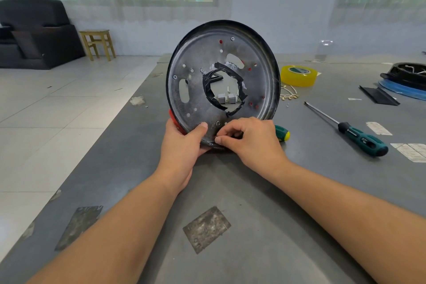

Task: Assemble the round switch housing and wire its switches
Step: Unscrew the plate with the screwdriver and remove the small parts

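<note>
Metal housing (221,76) stood on edge at table (253,214) centre, stiff, prob light, thin rim maybe sharp. I had left hand (182,145) gripping near-left rim w/ thumb on the face; right hand (249,138) pinched something tiny near bottom screw (218,123), couldn't tell what.

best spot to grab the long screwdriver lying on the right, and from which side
Grip the green and black handle of the long screwdriver from above. It lies flat on the table, thick handle nearest the person, thin shaft pointing away, with bare surface on both sides.
</note>
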